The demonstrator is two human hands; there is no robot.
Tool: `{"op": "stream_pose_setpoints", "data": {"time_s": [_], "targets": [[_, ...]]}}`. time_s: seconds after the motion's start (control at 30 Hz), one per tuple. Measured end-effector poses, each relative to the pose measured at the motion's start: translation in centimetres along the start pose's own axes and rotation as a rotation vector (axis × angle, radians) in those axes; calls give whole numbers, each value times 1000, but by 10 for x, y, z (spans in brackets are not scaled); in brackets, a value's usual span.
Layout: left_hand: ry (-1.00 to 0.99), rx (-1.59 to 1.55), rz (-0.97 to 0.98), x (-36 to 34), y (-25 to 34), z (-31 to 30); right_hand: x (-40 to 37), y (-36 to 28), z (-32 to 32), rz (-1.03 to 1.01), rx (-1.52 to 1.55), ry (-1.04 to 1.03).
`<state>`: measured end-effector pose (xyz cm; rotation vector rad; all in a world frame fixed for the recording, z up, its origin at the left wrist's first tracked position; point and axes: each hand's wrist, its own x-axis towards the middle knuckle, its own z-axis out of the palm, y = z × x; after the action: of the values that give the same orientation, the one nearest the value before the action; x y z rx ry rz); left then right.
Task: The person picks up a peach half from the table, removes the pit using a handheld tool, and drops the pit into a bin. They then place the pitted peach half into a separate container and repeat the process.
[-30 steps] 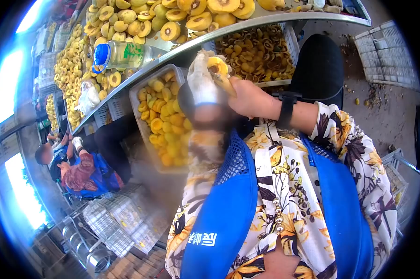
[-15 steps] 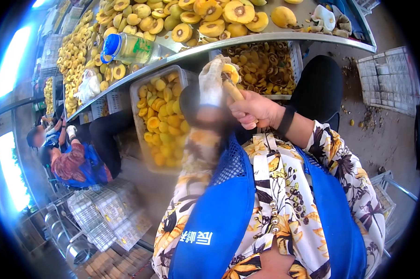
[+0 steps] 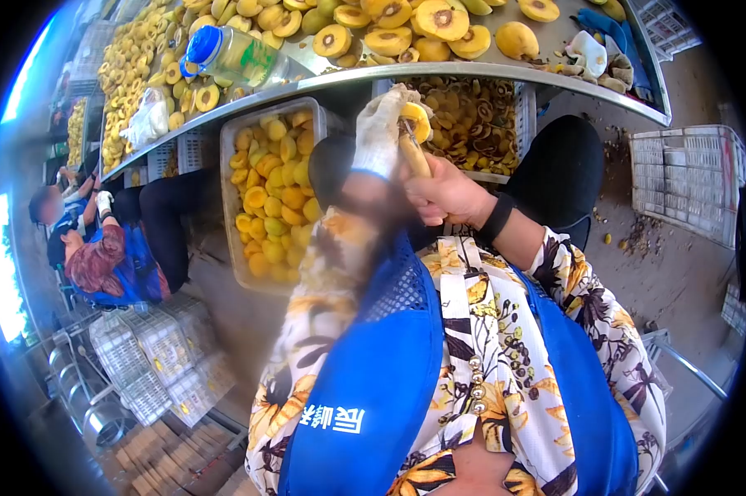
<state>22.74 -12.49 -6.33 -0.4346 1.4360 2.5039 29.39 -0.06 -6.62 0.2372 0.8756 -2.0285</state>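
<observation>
My left hand (image 3: pixel 376 131), in a white glove, is closed around a halved yellow peach (image 3: pixel 420 122). My right hand (image 3: pixel 454 192) is bare and wrapped round the wooden handle of a pitting tool (image 3: pixel 417 159). The tool's dark metal tip meets the cut side of the peach half; its exact shape is partly hidden. Below both hands, a crate of brown and yellow fruit scraps (image 3: pixel 472 124) stands under the table edge. A clear plastic tub (image 3: pixel 228 198) of yellow peach halves stands to the left.
Halved peaches (image 3: pixel 389 41) cover the metal table (image 3: pixel 340 76), where a blue-capped bottle (image 3: pixel 240 58) lies. White cloths (image 3: pixel 589 54) sit at its right end. A white crate (image 3: pixel 691 182) stands on the right floor. A co-worker (image 3: pixel 112 260) sits at left near stacked crates (image 3: pixel 154 355).
The whole view has shifted slightly. My hands stay together at the peach half, and the tool's handle now stands a little more upright against it.
</observation>
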Motion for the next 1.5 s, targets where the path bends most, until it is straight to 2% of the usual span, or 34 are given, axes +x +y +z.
{"op": "stream_pose_setpoints", "data": {"time_s": [0.07, 0.17, 0.2, 0.33, 0.37, 0.43, 0.47, 0.5, 0.53, 0.57, 0.63, 0.67, 0.7, 0.77, 0.8, 0.87, 0.9, 0.97, 1.0, 1.03, 1.1, 1.2, 1.23, 1.27, 1.33, 1.37, 1.43, 1.5], "targets": [[83, 170, 193, 8, -16, -4, 2, 4, -2, -74, -175, 53], [-34, 88, -12, 0, -1, 0, 6, 4, -5, -183, -405, 96], [-61, -4, -164, 6, 2, 0, 7, 3, -1, -200, -450, 132], [-7, -380, -322, 19, 4, -2, 9, 1, -2, -336, -451, 151], [94, -371, -280, 27, -2, -11, 10, 0, 0, -370, -427, 151], [299, -346, -192, 31, 5, -24, 7, -5, 1, -306, -391, 199], [127, -368, -103, 18, 11, -47, 2, -9, 1, -288, -403, 224], [139, -463, -42, 23, 11, -78, -1, -14, -1, -273, -418, 251], [221, -354, -42, 1, 32, -88, 1, -16, -8, -357, -533, 279], [271, -278, 53, -3, 33, -124, 5, -18, -18, -359, -629, 376], [644, 150, 181, -7, 35, -169, 24, -19, -50, -145, -629, 571], [725, 499, 191, -7, 36, -184, 34, -7, -81, 33, -631, 605], [813, 1113, 215, -9, 45, -194, 33, -11, -73, 3, -681, 602], [839, 1509, 452, 3, 67, -173, 24, -13, -49, -38, -787, 600], [746, 1563, 631, 14, 76, -160, 26, -11, -46, -63, -824, 558], [613, 1655, 685, 46, 91, -122, 25, -12, -44, -129, -856, 506], [504, 1631, 623, 57, 104, -89, 26, -13, -42, -169, -874, 480], [452, 1797, 556, 109, 98, -67, 26, -17, -43, -263, -1025, 522], [425, 1894, 349, 127, 99, -49, 22, -19, -42, -269, -1061, 528], [324, 1911, 229, 137, 96, -40, 16, -20, -38, -289, -1075, 545], [258, 1896, 211, 180, 75, -59, 6, -24, -30, -329, -1102, 581], [229, 1790, 260, 184, 74, -58, 5, -22, -36, -527, -1098, 594], [176, 1658, 395, 170, 75, -55, 5, -24, -35, -606, -1095, 594], [103, 1617, 527, 152, 72, -53, 7, -32, -34, -604, -1043, 605], [-40, 1536, 713, 98, 77, -34, 5, -60, -8, -501, -786, 573], [-108, 1496, 766, 76, 75, -29, 13, -68, -7, -498, -719, 545], [-343, 1327, 728, 36, 74, -21, 19, -80, 0, -466, -280, 269], [-428, 1187, 751, 5, 73, -18, 26, -83, -5, -407, -250, 107]]}}
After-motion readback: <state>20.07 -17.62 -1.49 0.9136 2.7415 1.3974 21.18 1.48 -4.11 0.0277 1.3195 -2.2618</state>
